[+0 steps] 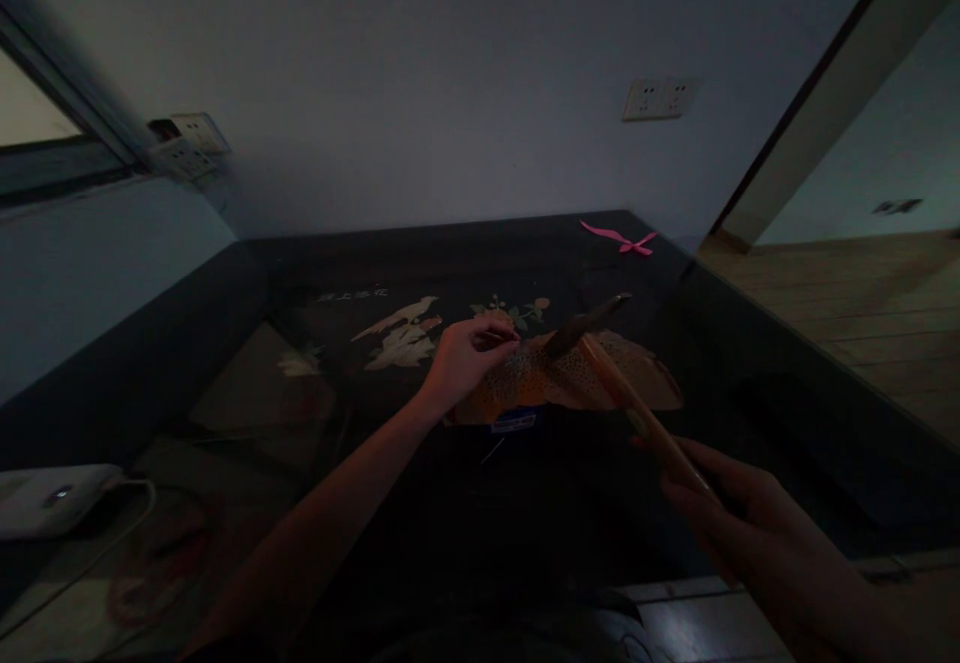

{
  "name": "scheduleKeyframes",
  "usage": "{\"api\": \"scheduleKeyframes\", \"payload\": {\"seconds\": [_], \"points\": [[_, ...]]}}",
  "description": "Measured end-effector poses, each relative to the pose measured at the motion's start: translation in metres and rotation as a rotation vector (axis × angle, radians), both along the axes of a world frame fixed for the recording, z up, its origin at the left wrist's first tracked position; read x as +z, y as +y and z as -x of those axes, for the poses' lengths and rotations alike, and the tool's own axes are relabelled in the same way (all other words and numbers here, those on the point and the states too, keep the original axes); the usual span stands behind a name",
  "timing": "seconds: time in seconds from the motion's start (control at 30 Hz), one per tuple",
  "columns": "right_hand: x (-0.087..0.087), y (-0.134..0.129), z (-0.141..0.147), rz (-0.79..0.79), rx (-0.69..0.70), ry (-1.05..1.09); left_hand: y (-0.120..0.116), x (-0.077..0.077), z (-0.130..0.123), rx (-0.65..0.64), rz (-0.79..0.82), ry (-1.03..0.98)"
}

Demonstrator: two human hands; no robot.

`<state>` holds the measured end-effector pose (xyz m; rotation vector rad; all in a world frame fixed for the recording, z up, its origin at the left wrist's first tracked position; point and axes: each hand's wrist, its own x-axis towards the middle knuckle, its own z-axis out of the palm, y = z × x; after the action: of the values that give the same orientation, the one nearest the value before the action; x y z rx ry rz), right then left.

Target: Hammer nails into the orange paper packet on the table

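Note:
My right hand is wrapped round the wooden handle of a hammer. The hammer's dark metal head hangs over a tan and orange piece with a dark speckled pattern. At that piece's left part, the fingers of my left hand are pinched together; whatever they hold is too small and dim to name. Just below the speckled piece lies a small blue box or packet with pale print. A thin light sliver shows nearby on the dark table.
A pink ribbon lies at the table's far right corner. A white device with a cable sits at the left. Bird and flower pictures decorate the tabletop. A wall with sockets rises behind it. The light is dim.

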<state>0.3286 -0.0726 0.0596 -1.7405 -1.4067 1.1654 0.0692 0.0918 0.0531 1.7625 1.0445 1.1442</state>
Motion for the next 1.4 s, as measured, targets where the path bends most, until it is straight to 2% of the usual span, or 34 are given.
{"api": "scheduleKeyframes", "payload": {"seconds": [0.1,0.27,0.4,0.57,0.7,0.87,0.97,1.1,1.2,1.4], "points": [[0.001,0.002,0.002,0.009,0.016,-0.009,0.000,-0.003,0.000,-0.005,-0.017,0.027],[0.002,0.003,0.005,-0.033,-0.038,0.017,-0.002,-0.002,0.002,-0.006,-0.032,0.082],[0.003,0.005,0.003,-0.039,0.023,0.007,-0.004,0.000,0.002,-0.002,-0.036,0.118],[0.006,0.007,0.002,-0.005,0.025,0.016,-0.004,-0.002,0.002,0.009,-0.035,0.093],[0.018,0.008,0.002,-0.060,0.028,-0.016,-0.003,-0.005,0.002,-0.003,-0.048,0.092],[0.051,0.012,0.008,-0.126,-0.027,-0.067,-0.003,-0.006,0.001,0.002,-0.026,0.103],[0.067,0.020,0.013,-0.151,0.054,-0.081,-0.003,-0.004,0.000,0.002,-0.037,0.126],[0.069,0.033,0.017,-0.061,0.215,-0.097,-0.004,-0.002,0.000,0.030,-0.018,0.155],[0.067,0.036,0.016,-0.045,0.228,-0.124,-0.004,-0.002,0.001,0.030,0.002,0.168],[0.075,0.033,0.014,-0.094,0.222,-0.141,-0.002,-0.006,0.000,0.015,-0.002,0.162]]}}
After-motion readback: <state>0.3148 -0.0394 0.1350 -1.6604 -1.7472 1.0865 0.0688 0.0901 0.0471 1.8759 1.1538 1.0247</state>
